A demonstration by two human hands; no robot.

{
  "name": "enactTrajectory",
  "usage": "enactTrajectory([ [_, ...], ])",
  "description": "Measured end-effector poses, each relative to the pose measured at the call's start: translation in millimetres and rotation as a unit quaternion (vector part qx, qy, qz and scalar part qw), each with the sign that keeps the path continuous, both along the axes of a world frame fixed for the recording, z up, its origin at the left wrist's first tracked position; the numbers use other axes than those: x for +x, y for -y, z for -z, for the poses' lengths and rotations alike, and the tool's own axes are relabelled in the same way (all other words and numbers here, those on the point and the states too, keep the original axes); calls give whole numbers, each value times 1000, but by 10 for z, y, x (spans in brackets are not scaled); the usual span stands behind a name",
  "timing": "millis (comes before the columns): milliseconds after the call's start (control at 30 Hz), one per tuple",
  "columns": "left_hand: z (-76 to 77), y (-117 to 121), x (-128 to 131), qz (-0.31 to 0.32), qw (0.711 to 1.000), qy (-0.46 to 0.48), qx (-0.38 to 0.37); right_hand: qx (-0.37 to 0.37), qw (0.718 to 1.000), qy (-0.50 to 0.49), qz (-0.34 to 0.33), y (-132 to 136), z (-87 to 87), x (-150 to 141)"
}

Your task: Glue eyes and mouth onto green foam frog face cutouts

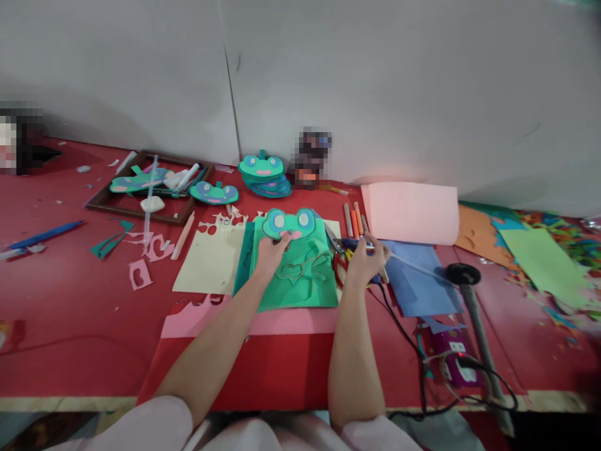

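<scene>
My left hand (273,254) pinches the lower edge of a green frog-face cutout (300,220) with pale round eyes and a pink mouth. The face is over a stack of green sheets (267,291) with cut scraps on it. My right hand (365,260) is closed round a blue glue gun (350,243), its body partly hidden by the fingers. A long translucent glue stick (417,267) sticks out behind it to the right, and a black cord hangs below. Red-handled scissors (340,266) lie just left of that hand.
Finished frog faces (263,178) are piled near the wall. A brown frame (173,217) holds pens and another face. Orange markers (355,219), pink sheets (410,213) and blue sheets (417,294) lie right. A purple power strip (453,357) and black-topped stand (479,332) are nearer me.
</scene>
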State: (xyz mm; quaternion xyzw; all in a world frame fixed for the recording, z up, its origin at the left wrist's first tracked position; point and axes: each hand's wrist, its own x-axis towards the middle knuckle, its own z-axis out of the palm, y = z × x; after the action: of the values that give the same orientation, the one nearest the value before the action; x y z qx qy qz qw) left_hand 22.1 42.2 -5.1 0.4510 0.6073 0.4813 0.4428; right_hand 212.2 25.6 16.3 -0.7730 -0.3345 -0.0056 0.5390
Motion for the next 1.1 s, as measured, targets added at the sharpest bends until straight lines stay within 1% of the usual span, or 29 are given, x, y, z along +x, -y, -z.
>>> enactTrajectory([
  [167,14,6,-1,-5,1000,-5,0,-97,994,27,-36,20,-26,-53],
  [233,16,6,0,-4,1000,-5,-5,-130,990,56,-23,28,-12,-49],
  [300,18,2,1,-2,1000,-5,-5,-154,984,91,10,35,10,-27],
  [400,29,-8,0,-1,1000,-3,3,-157,981,108,35,39,37,20],
  [500,45,-14,-4,0,1000,-6,2,-120,988,97,21,33,33,37],
  [600,41,-10,-8,3,1000,-8,0,-40,995,84,-28,14,7,-28],
  [667,26,-4,-7,4,1000,-8,0,6,996,53,-72,4,-7,-124],
  [700,18,-1,-6,4,1000,-7,1,17,995,30,-95,1,-11,-187],
  [767,4,4,-4,2,1000,2,1,18,990,-26,-139,2,-11,-330],
  [833,-4,8,-2,-1,1000,14,8,7,978,-76,-194,10,-2,-480],
  [900,-8,13,-3,-2,1000,24,17,-8,962,-134,-239,18,14,-614],
  [967,-13,18,-8,0,999,28,26,-31,939,-195,-282,21,37,-713],
  [1033,-19,24,-14,7,999,26,25,-50,920,-221,-320,18,63,-772],
  [1100,-21,28,-17,18,999,22,27,-57,912,-211,-346,12,87,-794],
])
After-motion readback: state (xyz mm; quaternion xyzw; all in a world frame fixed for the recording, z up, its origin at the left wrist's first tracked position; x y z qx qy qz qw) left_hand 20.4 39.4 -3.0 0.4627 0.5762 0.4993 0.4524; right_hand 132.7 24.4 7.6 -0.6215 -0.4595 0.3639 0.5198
